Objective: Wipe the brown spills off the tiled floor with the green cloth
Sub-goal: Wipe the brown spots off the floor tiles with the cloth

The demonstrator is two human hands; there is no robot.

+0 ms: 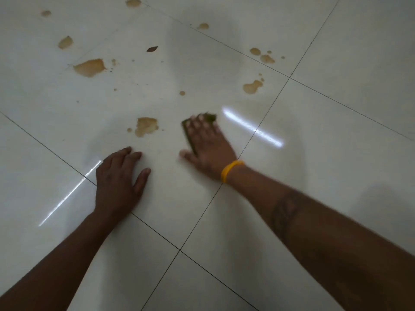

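Fingers of the right hand lay straight, pressing the green cloth flat beneath them; left hand rested spread on the tiled floor.

Open floor right of the right hand; left hand planted near-left.

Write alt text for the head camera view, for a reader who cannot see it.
A person's right hand presses a green cloth flat on a white tiled floor, blurred by motion, while the left hand rests flat on the tile. Brown spills dot the floor beyond the hands.
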